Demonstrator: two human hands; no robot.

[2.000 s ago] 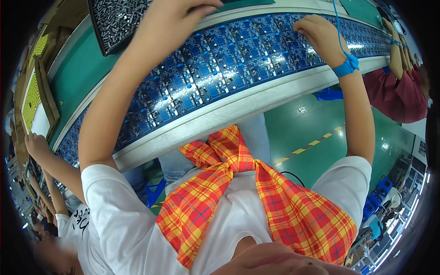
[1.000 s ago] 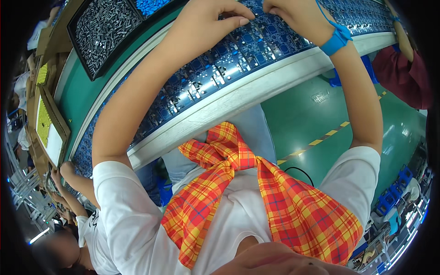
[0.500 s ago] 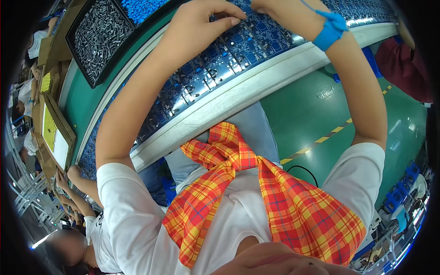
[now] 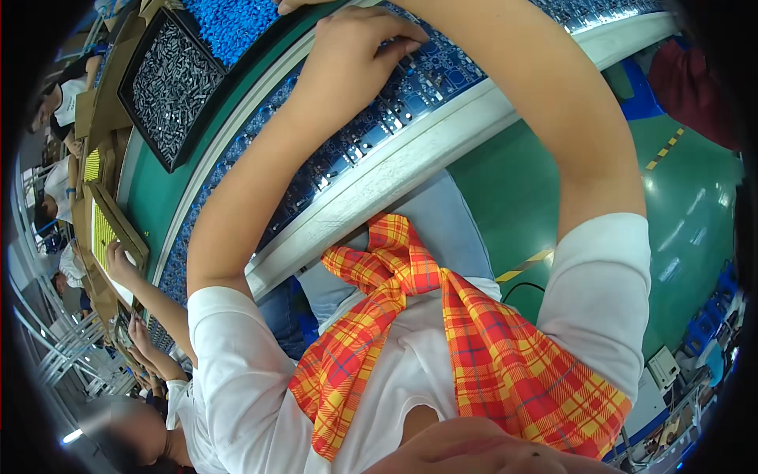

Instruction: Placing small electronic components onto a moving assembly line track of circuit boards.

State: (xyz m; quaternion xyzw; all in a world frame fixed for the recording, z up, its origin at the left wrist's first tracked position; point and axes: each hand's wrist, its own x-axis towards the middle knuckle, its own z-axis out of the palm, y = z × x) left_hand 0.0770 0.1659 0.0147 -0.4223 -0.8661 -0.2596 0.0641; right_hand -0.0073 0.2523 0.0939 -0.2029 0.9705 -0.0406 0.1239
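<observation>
Left hand (image 4: 355, 47) resting with curled fingers on the row of blue circuit boards (image 4: 371, 130), fingertips pressed to a board near the top of the view; whether anything small is pinched beneath them cannot be told. Right forearm (image 4: 553, 110) crosses from the lower right up to the top edge, where the right hand leaves the view, so its state cannot be told. The circuit boards lie edge to edge along a conveyor, running from the far right down to the near left, directly under the left hand. A white rail (image 4: 410, 170) borders the boards on the near side, just beside them. Beyond the boards, a green belt surface (image 4: 158, 189) runs alongside. On it, far left, sits a black tray (image 4: 170, 79) filled with small metallic parts, and just beside that, at the top edge, a heap of small blue parts (image 4: 229, 24). Near the wearer's chest, an orange and yellow plaid scarf (image 4: 442, 340) is knotted over a white short-sleeved shirt (image 4: 245, 379). At the left, another person's hand (image 4: 118, 265) rests by a flat box with a yellow-green panel (image 4: 103, 233), and further people sit along the line. To the right, a green floor (image 4: 695, 213) with a yellow dashed line lies below the conveyor
</observation>
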